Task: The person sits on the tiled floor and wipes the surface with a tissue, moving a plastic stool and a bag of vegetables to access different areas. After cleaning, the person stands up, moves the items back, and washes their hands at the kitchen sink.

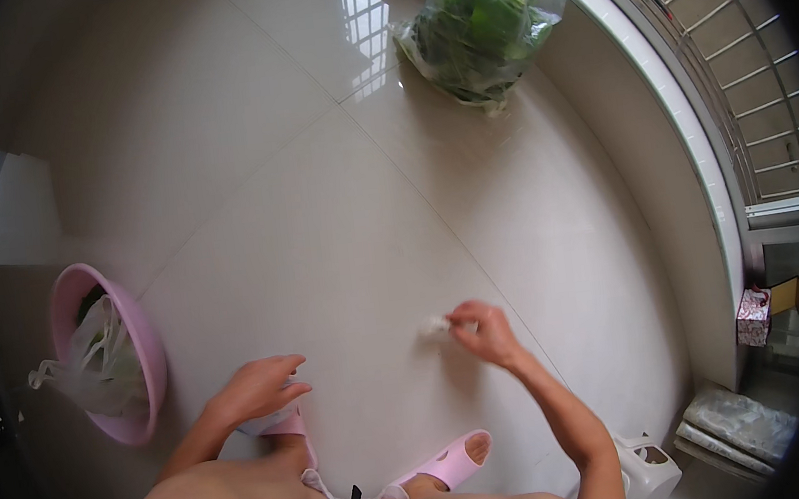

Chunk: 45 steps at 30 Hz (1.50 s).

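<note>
My right hand [483, 332], a little above the tiled floor [313, 258], pinches a small whitish piece [438, 323] between thumb and fingertips; blur hides what it is. My left hand [262, 389] is over the left slipper [292, 420], its fingers and thumb apart with nothing seen between them. Part of a pale thing shows under it, too hidden to name. At the far left, a pink plastic basin [151, 349] holds a translucent plastic bag [101, 361] and something green. A clear plastic bag of green leaves [485, 21] stands on the floor at the top.
A pink slipper [458, 459] is on my right foot. A white plastic stool [646, 475] is by my right elbow. Wrapped flat packages [739, 425] lie in the lower right corner. A low wall with a white ledge [686, 124] and metal bars curves along the right.
</note>
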Available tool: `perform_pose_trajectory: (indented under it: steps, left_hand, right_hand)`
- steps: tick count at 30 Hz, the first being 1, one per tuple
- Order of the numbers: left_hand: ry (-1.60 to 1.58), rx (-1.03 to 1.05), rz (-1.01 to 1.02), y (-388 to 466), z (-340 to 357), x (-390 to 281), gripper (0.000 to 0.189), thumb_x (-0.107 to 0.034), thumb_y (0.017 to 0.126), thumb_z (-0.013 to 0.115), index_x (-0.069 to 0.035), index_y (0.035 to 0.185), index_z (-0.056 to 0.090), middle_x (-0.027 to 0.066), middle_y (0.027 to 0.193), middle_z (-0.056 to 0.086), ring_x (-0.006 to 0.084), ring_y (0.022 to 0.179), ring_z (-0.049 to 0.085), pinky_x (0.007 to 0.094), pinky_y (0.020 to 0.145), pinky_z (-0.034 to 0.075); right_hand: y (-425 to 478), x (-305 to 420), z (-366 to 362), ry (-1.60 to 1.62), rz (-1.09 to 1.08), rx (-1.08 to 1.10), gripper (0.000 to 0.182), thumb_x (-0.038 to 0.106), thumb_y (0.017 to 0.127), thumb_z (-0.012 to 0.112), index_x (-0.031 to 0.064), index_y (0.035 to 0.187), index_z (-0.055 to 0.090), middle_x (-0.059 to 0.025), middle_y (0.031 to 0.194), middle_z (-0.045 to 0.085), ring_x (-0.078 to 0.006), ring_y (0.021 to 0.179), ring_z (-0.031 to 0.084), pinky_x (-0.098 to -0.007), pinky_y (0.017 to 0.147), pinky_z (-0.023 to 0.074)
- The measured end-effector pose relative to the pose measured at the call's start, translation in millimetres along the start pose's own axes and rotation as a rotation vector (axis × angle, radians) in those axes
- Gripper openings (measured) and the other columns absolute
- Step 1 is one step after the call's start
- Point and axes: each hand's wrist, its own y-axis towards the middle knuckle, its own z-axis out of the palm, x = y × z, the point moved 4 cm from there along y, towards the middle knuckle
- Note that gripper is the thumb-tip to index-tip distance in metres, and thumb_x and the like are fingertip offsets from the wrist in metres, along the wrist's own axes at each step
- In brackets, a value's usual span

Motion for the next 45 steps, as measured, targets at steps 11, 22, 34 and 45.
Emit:
perform_pose_trajectory:
  steps: [11,22,34,45]
  left_hand:
    - [-0.015,-0.028,-0.015,-8,2,7,0.036,-0.025,0.073,0.053,-0.002,0.099,0.045,0.0152,0.089,0.053,0.0284,0.083,0.051,0.0359,0.068,0.041]
    - [-0.001,0.008,-0.004,4,1,11,0.037,-0.025,0.071,0.054,0.0,0.098,0.046,0.0167,0.089,0.053,0.0291,0.081,0.051,0.0353,0.069,0.04]
    - [-0.013,0.028,-0.13,2,-3,21,0.038,-0.025,0.07,0.055,0.0,0.098,0.047,0.0154,0.088,0.055,0.0291,0.082,0.051,0.0342,0.07,0.04]
    - [-0.035,0.013,-0.117,7,1,18,0.039,-0.025,0.069,0.056,-0.001,0.099,0.047,0.0145,0.087,0.055,0.0278,0.079,0.053,0.0335,0.068,0.041]
  right_hand:
    - [135,20,2,-0.206,-0.176,-0.407,0.013,0.005,0.066,0.052,0.0049,0.078,0.058,-0.0101,0.078,0.052,-0.0252,0.068,0.05,-0.0326,0.06,0.0407]
    - [14,8,29,0.118,-0.097,0.188,0.012,0.007,0.068,0.054,0.0047,0.079,0.059,-0.0039,0.076,0.055,-0.016,0.071,0.051,-0.0266,0.06,0.0417]
    - [38,-179,-194,0.02,0.55,-1.204,0.014,0.012,0.069,0.055,0.0007,0.076,0.059,-0.0039,0.059,0.052,-0.0126,0.048,0.044,-0.0248,0.047,0.0363]
    - [83,4,18,-0.359,-0.275,-0.401,0.004,0.005,0.067,0.048,0.0039,0.07,0.051,-0.0117,0.07,0.048,-0.0253,0.068,0.049,-0.034,0.056,0.0412]
